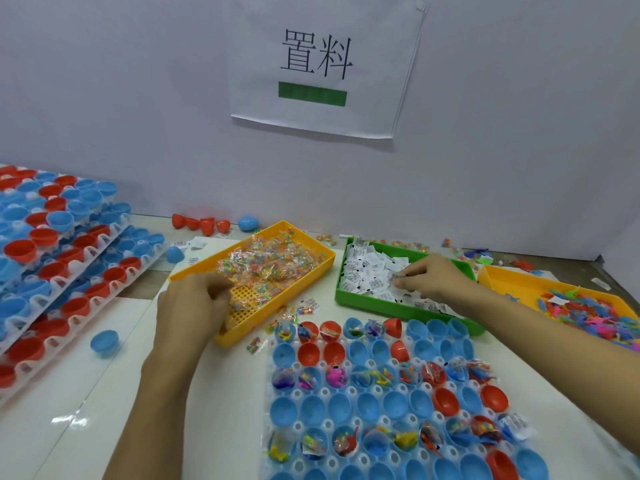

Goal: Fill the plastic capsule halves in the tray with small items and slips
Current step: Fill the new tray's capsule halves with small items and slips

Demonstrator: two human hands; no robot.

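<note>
Three bins along the surface's far edge: left hand (192, 299) curls into the bead-packet bin (304, 252); right hand (433, 277) pinches slips (367, 268) in the green bin (398, 306).

The left hand (194, 299) reaches into a yellow bin (304, 268) of little clear packets (273, 261), its fingers curled. The right hand (433, 277) pinches white slips (367, 268) in a green bin (349, 292). In front sits a clear tray (381, 400) of blue and red capsule halves (370, 407); some hold small toys.
</note>
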